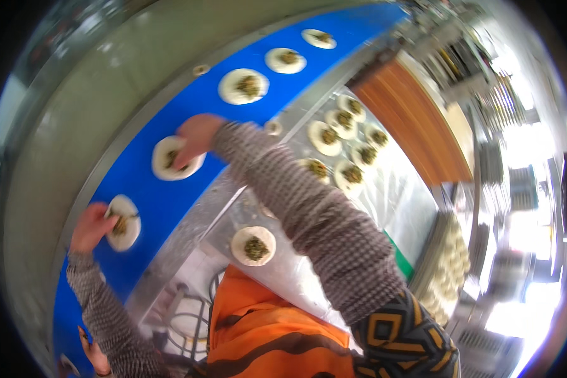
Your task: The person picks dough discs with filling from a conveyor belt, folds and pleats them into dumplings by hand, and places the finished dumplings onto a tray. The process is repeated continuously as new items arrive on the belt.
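Left sleeve (110,321): knit, fine grey-and-white horizontal stripes, ending at wrist. Right sleeve (309,214): same striped knit. Orange garment (264,334) between sleeves: dark brown wavy bands. Right of orange garment: dark fabric panel (403,334) with orange-yellow geometric diamond pattern. Both hands bare.

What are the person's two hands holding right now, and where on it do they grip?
The left hand grips a filled dough round by its left edge. The right hand rests its fingers on another round; a firm grip cannot be told.
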Motion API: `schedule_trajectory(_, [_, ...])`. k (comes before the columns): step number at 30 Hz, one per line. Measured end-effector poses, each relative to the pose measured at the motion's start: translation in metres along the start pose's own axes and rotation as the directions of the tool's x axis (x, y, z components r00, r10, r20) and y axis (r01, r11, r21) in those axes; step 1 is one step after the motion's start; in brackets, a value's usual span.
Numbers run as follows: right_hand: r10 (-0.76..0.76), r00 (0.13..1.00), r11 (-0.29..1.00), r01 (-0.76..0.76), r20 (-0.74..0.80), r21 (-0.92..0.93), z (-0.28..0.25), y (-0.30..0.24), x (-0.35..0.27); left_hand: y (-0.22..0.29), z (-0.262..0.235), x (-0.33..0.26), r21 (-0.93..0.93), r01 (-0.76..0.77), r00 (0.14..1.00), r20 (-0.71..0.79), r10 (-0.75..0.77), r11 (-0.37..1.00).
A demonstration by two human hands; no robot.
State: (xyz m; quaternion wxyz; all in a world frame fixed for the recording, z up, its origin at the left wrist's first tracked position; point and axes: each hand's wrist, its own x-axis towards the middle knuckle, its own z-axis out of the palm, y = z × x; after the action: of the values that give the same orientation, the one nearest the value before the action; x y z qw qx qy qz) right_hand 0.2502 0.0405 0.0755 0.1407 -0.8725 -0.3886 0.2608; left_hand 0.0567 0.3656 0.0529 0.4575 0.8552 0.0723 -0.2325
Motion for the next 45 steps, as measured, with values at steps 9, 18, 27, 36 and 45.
schedule_trajectory(9, [0.144,0.871,0.622,0.289,-0.469,0.728,0.071,-0.071,-0.119,0.005,-0.006,-0.069,0.089,0.248,0.964,-0.122,-0.236,0.965])
schedule_trajectory(18, [0.729,0.643,0.243,0.080,-0.236,0.967,0.130,0.005,-0.345,0.140,0.104,-0.091,0.083,-0.269,0.947,0.205,0.248,0.960])
schedule_trajectory(27, [0.835,0.524,0.387,-0.346,-0.167,0.854,0.162,0.015,-0.352,0.216,0.345,-0.020,0.233,-0.590,0.698,0.629,0.343,0.773])
schedule_trajectory(36, [0.717,0.445,0.695,-0.397,-0.537,0.599,0.079,0.018,-0.359,0.211,0.234,-0.008,0.159,-0.489,0.850,-0.133,0.510,0.857])
schedule_trajectory(45, [-0.081,0.736,0.991,0.134,-0.672,0.028,-0.023,0.060,-0.119,0.132,0.117,0.038,0.378,-0.171,0.801,-0.485,0.352,0.910])
